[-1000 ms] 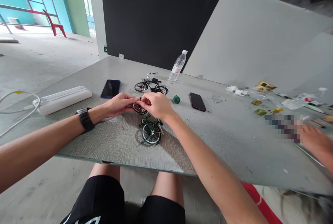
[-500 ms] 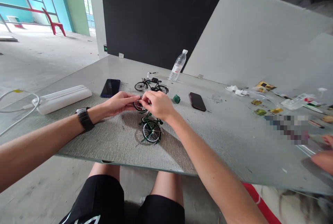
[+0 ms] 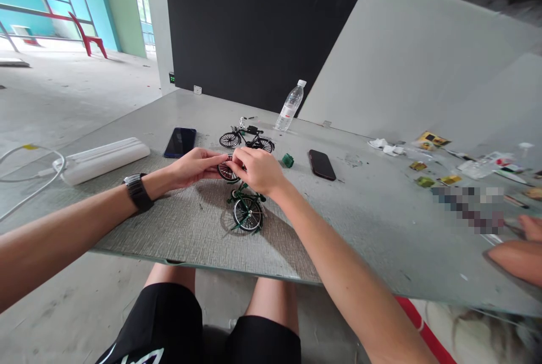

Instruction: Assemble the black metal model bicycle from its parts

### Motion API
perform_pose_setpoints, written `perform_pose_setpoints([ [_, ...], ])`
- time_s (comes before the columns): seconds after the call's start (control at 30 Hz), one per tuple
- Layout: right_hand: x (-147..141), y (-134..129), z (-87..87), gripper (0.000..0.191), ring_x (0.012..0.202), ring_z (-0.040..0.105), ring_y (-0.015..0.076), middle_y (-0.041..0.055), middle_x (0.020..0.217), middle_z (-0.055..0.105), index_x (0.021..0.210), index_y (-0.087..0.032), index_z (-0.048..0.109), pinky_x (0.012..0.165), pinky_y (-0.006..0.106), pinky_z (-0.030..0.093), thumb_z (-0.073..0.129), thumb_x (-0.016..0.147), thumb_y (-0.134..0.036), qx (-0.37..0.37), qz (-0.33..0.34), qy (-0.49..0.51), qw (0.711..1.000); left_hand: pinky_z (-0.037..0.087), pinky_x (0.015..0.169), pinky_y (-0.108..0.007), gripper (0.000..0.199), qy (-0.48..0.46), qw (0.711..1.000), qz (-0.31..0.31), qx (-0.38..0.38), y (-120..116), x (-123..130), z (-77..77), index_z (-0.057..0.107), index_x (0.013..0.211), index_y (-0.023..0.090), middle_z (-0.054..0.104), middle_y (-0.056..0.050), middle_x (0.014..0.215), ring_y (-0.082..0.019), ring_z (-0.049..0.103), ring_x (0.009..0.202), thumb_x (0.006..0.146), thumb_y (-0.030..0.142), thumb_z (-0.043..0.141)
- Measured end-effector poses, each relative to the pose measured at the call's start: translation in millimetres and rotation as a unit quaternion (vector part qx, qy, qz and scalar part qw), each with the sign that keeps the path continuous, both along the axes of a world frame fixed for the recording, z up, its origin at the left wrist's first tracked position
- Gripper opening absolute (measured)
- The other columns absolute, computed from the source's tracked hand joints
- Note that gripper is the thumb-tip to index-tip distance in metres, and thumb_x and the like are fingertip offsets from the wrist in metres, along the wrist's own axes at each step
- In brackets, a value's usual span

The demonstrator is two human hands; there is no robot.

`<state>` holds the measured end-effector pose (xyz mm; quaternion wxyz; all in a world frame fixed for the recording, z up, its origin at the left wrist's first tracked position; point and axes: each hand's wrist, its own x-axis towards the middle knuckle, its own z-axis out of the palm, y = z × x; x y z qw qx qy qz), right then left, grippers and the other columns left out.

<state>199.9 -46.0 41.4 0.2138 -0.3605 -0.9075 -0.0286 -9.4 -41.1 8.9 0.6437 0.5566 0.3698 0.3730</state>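
A small green model bicycle (image 3: 248, 213) stands on the grey table between my arms, its near wheel toward me. Its far wheel is pinched at the left rim by my left hand (image 3: 198, 166). Above that same wheel, the fingers of my right hand (image 3: 257, 169) are closed on the bicycle's front part, which they mostly hide. Just beyond my hands is a black model bicycle (image 3: 245, 139). A small dark green piece (image 3: 287, 161) lies to the right of my right hand.
On the table (image 3: 178, 240) are a blue-black phone (image 3: 180, 143), a white power strip (image 3: 104, 159) with a cable, a dark phone (image 3: 322, 165) and a water bottle (image 3: 290, 106). Wrappers (image 3: 429, 141) are scattered at right, near another person's arm (image 3: 519, 259).
The other person's arm at the right edge has shifted left, further into view. My hands and the green bicycle have barely moved.
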Motion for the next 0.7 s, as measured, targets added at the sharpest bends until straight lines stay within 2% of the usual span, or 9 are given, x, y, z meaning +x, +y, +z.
perform_pose_setpoints([
  [0.17,5.0,0.6,1.6,0.019,0.077,0.056,0.0147,0.0015,0.089,0.067,0.092,-0.021,0.059,0.072,0.03,0.038,0.05,0.098,-0.037,-0.049,0.037,0.036,0.997,0.055,0.093,-0.028,0.026,-0.002,1.0,-0.005,0.0,-0.6,0.1,0.5,0.079,0.097,0.017,0.077,-0.008,0.105,-0.017,0.069,0.099,0.088,0.04,0.07],
  [0.47,3.3,0.0,3.6,0.026,0.071,0.054,0.0146,0.0029,0.088,0.067,0.089,-0.021,0.06,0.064,0.031,0.034,0.047,0.099,-0.041,-0.013,-0.032,0.012,0.999,0.055,0.095,-0.028,0.027,-0.013,1.0,-0.008,0.0,-0.7,0.2,1.2,0.078,0.104,0.017,0.076,-0.009,0.108,-0.016,0.07,0.097,0.089,0.038,0.07],
  [0.7,7.2,-1.6,6.6,0.017,0.076,0.058,0.0151,0.001,0.092,0.07,0.093,-0.023,0.062,0.068,0.031,0.035,0.05,0.096,-0.035,-0.034,-0.008,0.026,0.999,0.056,0.094,-0.031,0.032,0.003,1.0,-0.006,0.019,-0.9,0.6,0.8,0.077,0.105,0.016,0.075,-0.01,0.112,-0.019,0.069,0.102,0.088,0.042,0.071],
])
